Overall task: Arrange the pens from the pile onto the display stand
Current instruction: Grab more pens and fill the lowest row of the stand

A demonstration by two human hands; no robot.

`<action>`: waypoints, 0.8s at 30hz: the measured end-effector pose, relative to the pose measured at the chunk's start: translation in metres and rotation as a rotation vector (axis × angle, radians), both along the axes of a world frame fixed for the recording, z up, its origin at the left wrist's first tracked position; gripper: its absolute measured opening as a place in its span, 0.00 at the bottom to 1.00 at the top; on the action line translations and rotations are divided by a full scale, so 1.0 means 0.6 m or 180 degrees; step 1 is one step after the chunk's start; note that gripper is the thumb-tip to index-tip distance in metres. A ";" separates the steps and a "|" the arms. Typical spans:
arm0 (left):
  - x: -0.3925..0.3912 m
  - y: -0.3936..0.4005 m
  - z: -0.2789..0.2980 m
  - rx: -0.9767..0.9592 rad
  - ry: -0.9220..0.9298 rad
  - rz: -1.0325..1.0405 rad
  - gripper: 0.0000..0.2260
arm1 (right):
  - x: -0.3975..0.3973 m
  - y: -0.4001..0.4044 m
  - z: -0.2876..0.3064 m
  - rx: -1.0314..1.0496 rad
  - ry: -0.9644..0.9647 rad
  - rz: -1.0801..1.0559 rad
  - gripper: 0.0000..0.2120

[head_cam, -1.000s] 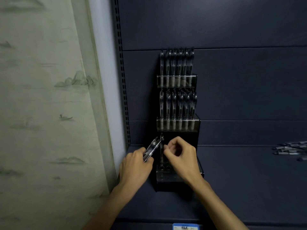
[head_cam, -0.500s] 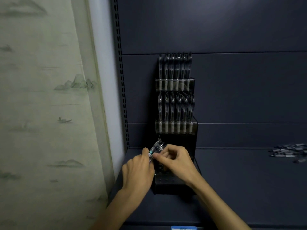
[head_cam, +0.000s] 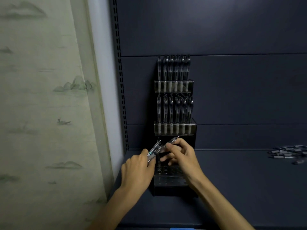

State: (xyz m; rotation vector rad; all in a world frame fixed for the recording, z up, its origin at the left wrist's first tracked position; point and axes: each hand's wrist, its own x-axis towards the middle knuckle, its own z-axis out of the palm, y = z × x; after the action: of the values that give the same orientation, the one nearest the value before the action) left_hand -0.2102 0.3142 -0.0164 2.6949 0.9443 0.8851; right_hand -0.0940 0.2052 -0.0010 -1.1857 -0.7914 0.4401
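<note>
Over the display stand (head_cam: 174, 181), left hand (head_cam: 137, 170) grips pens (head_cam: 153, 151); right hand (head_cam: 181, 155) pinches one.

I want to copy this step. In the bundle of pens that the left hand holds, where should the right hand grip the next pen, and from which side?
Probably by the upper barrel, from the right. The bundle of pens fans up and to the right out of the left hand, so those ends stand free. The right hand is pinching one there. The empty holes of the display stand lie just below.
</note>
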 end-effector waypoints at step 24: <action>-0.032 0.020 -0.001 -0.0224 -0.0150 0.0157 0.12 | 0.020 0.000 0.006 -0.0376 -0.1296 -0.1556 0.06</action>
State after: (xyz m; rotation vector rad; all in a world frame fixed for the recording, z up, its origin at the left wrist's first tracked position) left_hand -0.2297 0.3259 -0.0169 2.5910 1.0164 0.9029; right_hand -0.0819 0.2053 0.0027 -1.5515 -0.7913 -0.1678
